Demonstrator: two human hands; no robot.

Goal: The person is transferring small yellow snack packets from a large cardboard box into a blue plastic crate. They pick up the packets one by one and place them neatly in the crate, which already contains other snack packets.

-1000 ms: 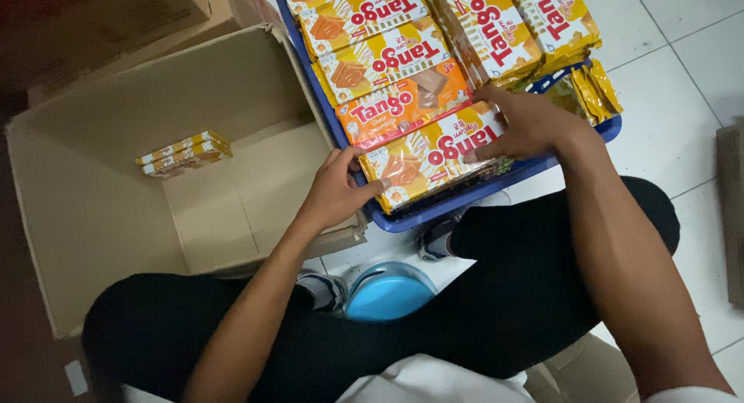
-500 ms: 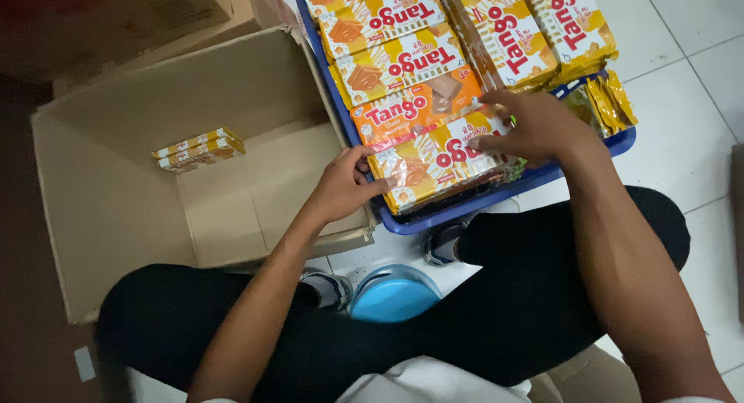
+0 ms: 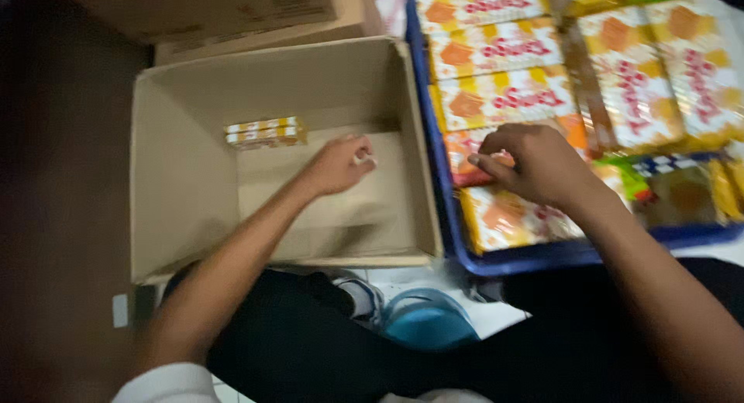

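The left hand (image 3: 339, 164) hung loosely curled over the inside of the open brown cardboard box (image 3: 178, 178), holding nothing that could be made out through the blur. A small stack of yellow-and-orange wafer packets (image 3: 265, 132) lay on the box floor, near that hand but apart from it. The right hand (image 3: 535, 163) rested on the flat yellow, orange and white snack packs (image 3: 504, 97) that filled the blue plastic crate (image 3: 442, 178) just beside the box, fingers (image 3: 488, 164) bent onto a pack. A round blue lid-like object (image 3: 428, 324) lay below, between the person's black-trousered legs (image 3: 310, 349).
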